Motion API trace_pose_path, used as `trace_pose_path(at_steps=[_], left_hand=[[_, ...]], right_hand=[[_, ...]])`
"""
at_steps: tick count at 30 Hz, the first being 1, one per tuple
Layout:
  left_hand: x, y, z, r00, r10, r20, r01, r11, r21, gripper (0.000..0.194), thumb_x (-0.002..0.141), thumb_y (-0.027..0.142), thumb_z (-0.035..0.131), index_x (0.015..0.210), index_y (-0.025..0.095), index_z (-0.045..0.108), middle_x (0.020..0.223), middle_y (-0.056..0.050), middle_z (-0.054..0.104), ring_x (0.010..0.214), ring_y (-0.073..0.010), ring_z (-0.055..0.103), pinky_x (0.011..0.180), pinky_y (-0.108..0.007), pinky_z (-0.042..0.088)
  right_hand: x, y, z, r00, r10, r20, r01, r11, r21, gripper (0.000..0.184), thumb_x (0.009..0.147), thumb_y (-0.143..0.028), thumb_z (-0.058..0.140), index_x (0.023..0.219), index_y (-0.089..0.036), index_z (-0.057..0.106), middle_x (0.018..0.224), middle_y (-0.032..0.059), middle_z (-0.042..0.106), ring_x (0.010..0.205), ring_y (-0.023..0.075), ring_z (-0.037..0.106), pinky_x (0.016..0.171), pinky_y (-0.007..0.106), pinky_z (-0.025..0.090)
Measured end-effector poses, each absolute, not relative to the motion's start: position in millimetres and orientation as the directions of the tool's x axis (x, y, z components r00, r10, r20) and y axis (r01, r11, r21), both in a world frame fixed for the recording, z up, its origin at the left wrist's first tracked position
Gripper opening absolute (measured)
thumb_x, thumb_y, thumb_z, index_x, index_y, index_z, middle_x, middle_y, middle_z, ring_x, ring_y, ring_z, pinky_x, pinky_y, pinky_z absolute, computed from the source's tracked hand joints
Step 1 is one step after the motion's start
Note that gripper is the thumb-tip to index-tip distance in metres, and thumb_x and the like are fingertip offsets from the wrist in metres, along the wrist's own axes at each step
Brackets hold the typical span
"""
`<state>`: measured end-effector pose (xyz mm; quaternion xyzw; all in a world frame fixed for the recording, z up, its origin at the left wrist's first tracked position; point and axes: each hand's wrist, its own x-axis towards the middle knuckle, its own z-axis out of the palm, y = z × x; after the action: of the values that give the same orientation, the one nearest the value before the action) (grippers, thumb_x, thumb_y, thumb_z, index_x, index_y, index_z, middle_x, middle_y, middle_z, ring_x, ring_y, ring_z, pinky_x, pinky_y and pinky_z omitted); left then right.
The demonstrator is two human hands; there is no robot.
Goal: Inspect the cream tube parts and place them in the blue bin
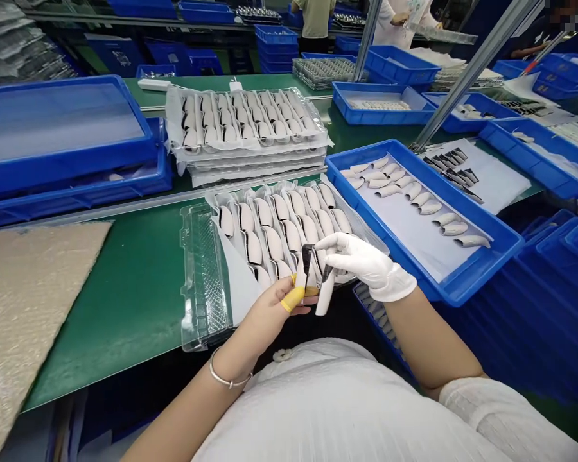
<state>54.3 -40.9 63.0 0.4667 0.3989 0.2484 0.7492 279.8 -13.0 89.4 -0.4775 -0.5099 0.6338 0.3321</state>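
My left hand (270, 311), bare with yellow finger cots, pinches a small curved dark-and-white part (307, 264) above the near edge of a clear plastic tray (205, 276). My right hand (363, 263), in a white glove, is closed on a white curved piece (325, 296) and its fingers touch the same part. The clear tray holds several rows of matching white curved parts (279, 224) wrapped in clear film.
A blue bin (467, 282) on the right holds several white curved parts on white paper. A stack of filled clear trays (248, 128) lies behind. Stacked blue bins (67, 154) sit at left, a beige foam sheet (24, 301) on the green bench. Other people stand at the back.
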Motion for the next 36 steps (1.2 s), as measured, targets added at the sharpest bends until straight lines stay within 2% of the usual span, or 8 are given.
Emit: trace_pose_path(at_steps=[9,17,21,24,28,30,33,36], left_hand=[[55,-52,74,0.65,0.629,-0.426,0.008,0.555,0.832,0.043,0.091,0.054,0.061,0.116,0.02,0.067,0.121,-0.011,0.07,0.118,-0.0289,0.065,0.099,-0.04,0.052],[57,-55,73,0.637,0.617,-0.462,0.035,0.576,0.817,0.045,0.086,0.053,0.067,0.114,0.017,0.066,0.121,-0.014,0.07,0.112,-0.0295,0.067,0.094,-0.039,0.053],[59,-55,74,0.625,0.611,-0.487,0.039,0.598,0.801,0.048,0.079,0.055,0.074,0.105,0.016,0.067,0.107,-0.012,0.073,0.102,-0.0271,0.07,0.089,-0.036,0.054],[60,-55,76,0.581,0.65,-0.489,0.018,0.591,0.806,0.048,0.076,0.055,0.077,0.102,0.016,0.067,0.098,-0.008,0.073,0.094,-0.0246,0.071,0.088,-0.036,0.054],[63,-54,75,0.542,0.7,-0.464,0.004,0.55,0.835,0.049,0.071,0.057,0.079,0.096,0.016,0.066,0.09,-0.006,0.071,0.088,-0.022,0.07,0.084,-0.033,0.054],[64,-54,73,0.541,0.709,-0.453,-0.004,0.541,0.841,0.052,0.07,0.059,0.08,0.094,0.015,0.066,0.088,-0.005,0.07,0.087,-0.022,0.069,0.083,-0.034,0.054],[64,-54,71,0.534,0.711,-0.458,-0.014,0.549,0.836,0.056,0.068,0.061,0.08,0.096,0.015,0.066,0.089,-0.006,0.07,0.087,-0.0228,0.069,0.083,-0.035,0.054],[64,-55,70,0.521,0.714,-0.468,-0.015,0.555,0.831,0.057,0.067,0.062,0.08,0.094,0.015,0.066,0.087,-0.006,0.069,0.085,-0.0227,0.069,0.081,-0.034,0.054]], right_hand=[[275,-21,85,-0.351,0.908,-0.229,-0.033,-0.256,-0.966,0.037,0.079,-0.033,0.081,0.105,-0.018,0.06,0.079,-0.0023,0.06,0.062,0.0108,0.062,0.057,0.024,0.054],[272,-27,85,-0.315,0.932,-0.182,-0.028,-0.2,-0.979,0.029,0.079,-0.031,0.08,0.097,-0.018,0.062,0.078,-0.0022,0.059,0.063,0.0102,0.06,0.059,0.023,0.053],[271,-28,81,-0.318,0.929,-0.188,-0.009,-0.201,-0.979,0.03,0.079,-0.036,0.08,0.097,-0.019,0.062,0.081,-0.0006,0.06,0.068,0.0126,0.061,0.062,0.026,0.054],[269,-32,79,-0.283,0.948,-0.148,0.089,-0.127,-0.988,0.033,0.081,-0.041,0.077,0.102,-0.02,0.062,0.091,0.0026,0.061,0.078,0.0158,0.063,0.069,0.031,0.055],[263,-40,78,-0.24,0.971,0.02,0.35,0.106,-0.931,0.048,0.073,-0.044,0.084,0.109,-0.02,0.062,0.106,0.0072,0.057,0.096,0.0231,0.064,0.083,0.039,0.055],[261,-42,78,-0.238,0.968,0.077,0.364,0.163,-0.917,0.041,0.079,-0.042,0.08,0.108,-0.02,0.062,0.107,0.0078,0.058,0.098,0.0237,0.064,0.085,0.039,0.055],[259,-42,75,-0.195,0.978,0.069,0.278,0.123,-0.953,0.026,0.095,-0.04,0.06,0.111,-0.019,0.059,0.103,0.0076,0.063,0.085,0.019,0.065,0.077,0.036,0.057],[262,-41,72,-0.12,0.986,0.113,0.339,0.147,-0.929,0.031,0.098,-0.042,0.055,0.118,-0.019,0.059,0.109,0.0104,0.064,0.085,0.0195,0.065,0.075,0.037,0.058]])
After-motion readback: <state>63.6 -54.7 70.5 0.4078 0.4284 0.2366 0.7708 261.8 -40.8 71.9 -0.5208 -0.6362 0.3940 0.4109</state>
